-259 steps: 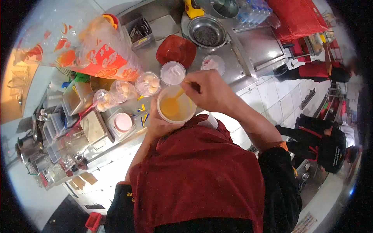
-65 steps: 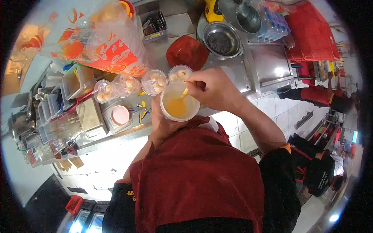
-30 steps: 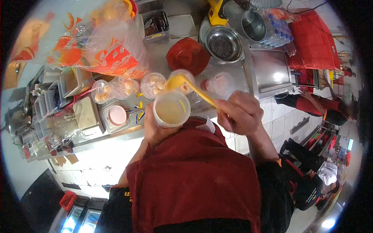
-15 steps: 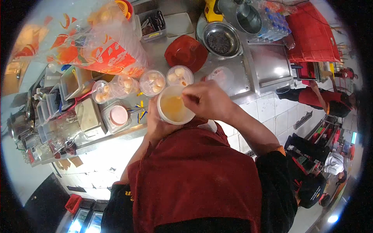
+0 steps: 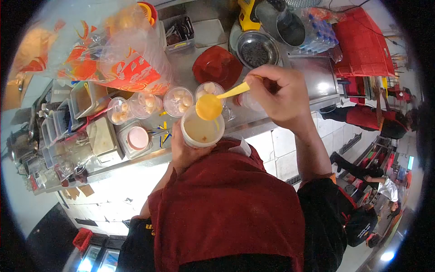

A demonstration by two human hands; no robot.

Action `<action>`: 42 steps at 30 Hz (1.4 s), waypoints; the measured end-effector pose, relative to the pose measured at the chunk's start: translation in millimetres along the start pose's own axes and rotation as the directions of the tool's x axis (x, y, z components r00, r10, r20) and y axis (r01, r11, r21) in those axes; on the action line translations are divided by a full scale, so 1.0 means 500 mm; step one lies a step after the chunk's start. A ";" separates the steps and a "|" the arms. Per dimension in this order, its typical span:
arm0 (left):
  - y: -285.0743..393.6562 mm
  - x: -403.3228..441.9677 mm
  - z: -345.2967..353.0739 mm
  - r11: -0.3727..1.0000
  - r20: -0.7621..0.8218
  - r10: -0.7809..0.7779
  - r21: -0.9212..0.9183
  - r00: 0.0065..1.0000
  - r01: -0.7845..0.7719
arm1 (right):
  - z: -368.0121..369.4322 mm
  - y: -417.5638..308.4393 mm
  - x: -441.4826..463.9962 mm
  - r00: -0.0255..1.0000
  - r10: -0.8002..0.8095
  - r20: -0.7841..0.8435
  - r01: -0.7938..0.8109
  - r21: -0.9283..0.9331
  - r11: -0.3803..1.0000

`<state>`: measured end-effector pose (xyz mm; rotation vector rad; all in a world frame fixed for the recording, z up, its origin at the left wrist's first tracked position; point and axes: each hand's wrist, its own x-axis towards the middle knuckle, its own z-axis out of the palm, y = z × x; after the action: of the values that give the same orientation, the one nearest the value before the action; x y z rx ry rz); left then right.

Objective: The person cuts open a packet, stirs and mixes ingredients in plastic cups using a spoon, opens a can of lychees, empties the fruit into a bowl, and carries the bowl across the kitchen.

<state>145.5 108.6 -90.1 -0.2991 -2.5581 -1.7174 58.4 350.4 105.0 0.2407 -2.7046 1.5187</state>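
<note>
Right hand pinches the handle of a yellow spoon, thumb against curled fingers; the handle's end is hidden in the grip. Spoon bowl holds yellow liquid and sits over the far rim of a cloudy plastic tub — can't tell if it touches. Left hand is wrapped around the tub's side, fingers mostly hidden behind it. Tub is in front of the apron, at the counter edge; a little pale liquid and a small brown speck show inside.

Just beyond: four clear cups in a row with pale round pieces; the rightmost is partly covered by the spoon. Another clear cup sits half behind the right hand, contents unclear. Red bowl and metal bowl farther back. Big plastic bag at left is cut off — contents blurry. Co-workers at far right too small to read.
</note>
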 end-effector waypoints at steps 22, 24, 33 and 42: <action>-0.036 0.007 -0.030 0.996 0.208 -0.079 -0.021 0.975 0.085 | 0.033 0.077 -0.101 0.941 -0.339 -0.002 0.337 -0.101 0.936; -0.032 0.012 -0.020 0.996 0.181 -0.028 -0.080 0.983 0.043 | 0.056 0.068 -0.106 0.923 -0.321 0.214 0.349 -0.113 0.930; -0.028 0.011 -0.003 0.986 0.192 -0.056 -0.143 0.980 0.085 | 0.134 0.111 -0.076 0.906 -0.318 0.277 0.364 -0.129 0.923; -0.016 0.002 -0.011 0.986 0.155 -0.109 -0.112 0.982 0.127 | 0.047 0.038 -0.038 0.991 -0.038 0.131 0.046 -0.058 0.997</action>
<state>142.7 100.7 -94.9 -0.2953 -2.6278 -1.9685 75.6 342.4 74.6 0.4053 -2.8201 1.4558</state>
